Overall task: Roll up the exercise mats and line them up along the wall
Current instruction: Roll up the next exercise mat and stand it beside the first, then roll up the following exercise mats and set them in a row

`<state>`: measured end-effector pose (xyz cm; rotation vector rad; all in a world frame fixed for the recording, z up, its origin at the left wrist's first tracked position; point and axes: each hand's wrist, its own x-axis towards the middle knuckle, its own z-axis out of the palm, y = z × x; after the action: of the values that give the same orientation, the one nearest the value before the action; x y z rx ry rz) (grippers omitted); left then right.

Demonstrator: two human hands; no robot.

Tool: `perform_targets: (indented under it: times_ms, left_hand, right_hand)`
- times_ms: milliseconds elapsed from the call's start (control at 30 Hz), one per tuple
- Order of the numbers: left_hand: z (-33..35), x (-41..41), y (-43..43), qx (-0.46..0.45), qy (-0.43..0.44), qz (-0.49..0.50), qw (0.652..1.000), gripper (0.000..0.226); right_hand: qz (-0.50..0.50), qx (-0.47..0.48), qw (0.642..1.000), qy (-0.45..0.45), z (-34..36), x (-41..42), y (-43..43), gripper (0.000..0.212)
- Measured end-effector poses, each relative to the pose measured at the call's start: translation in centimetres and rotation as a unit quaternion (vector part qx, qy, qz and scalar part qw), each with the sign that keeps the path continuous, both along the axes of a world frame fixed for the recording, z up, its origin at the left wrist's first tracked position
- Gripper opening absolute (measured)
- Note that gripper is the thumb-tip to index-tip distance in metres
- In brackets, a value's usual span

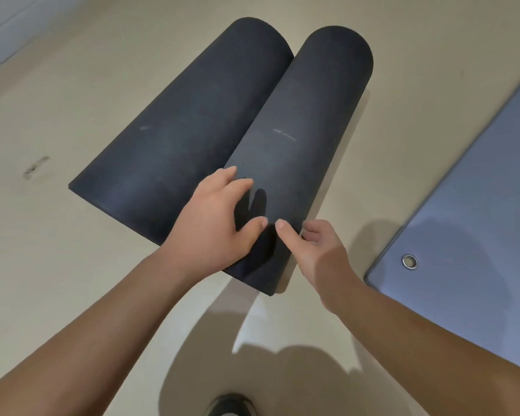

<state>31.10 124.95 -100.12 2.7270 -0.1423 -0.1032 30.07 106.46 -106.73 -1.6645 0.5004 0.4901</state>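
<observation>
Head view: dark mat (pixel 222 124) on the floor (pixel 72 265), partly curled, near end raised. Left hand (pixel 213 223) spread flat over the roll, likely pinning it; right hand (pixel 315 250) pinching its edge, probably to tuck tighter. Blue mat (pixel 478 220) flat, right, unrolled.

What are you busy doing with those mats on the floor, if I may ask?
A person is working on a dark mat lying on the floor. Its two ends curl into humps side by side. The left hand rests on the right hump; the right hand pinches that hump's near edge. A blue-grey mat lies flat at right.
</observation>
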Motion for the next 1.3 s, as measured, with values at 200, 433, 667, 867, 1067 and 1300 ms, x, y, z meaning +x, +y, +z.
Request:
perform_targets:
  times_ms: [200,433,667,867,1067,1300]
  left_hand:
    - [-0.1,-0.7,-11.3,-0.027,0.04,-0.192,0.98,0.061]
    - [-3.0,-0.2,-23.5,0.243,0.098,-0.383,0.886,0.062]
    - [-6.4,0.9,-21.6,0.48,0.105,-0.219,0.843,0.089]
    - [-5.0,3.3,-18.2,0.396,0.025,-0.177,0.901,0.087]
    - [-4.0,5.4,-10.9,0.305,0.082,0.014,0.949,0.131]
    - [-4.0,7.3,-7.9,0.27,0.095,0.025,0.958,0.149]
  right_hand:
    - [0.233,-0.132,0.963,0.023,3.1,-1.4,-10.2,0.013]
    - [0.242,-0.289,0.922,0.089,5.9,-8.2,-27.0,0.034]
    - [0.075,-0.138,0.985,0.074,3.8,-9.9,-27.8,0.023]
    - [0.09,-0.125,0.986,0.058,2.5,-5.8,-23.3,0.02]
    - [0.143,-0.127,0.978,0.079,2.3,-3.5,-18.0,0.021]
    - [0.203,-0.119,0.969,0.072,2.7,2.0,-9.8,0.038]
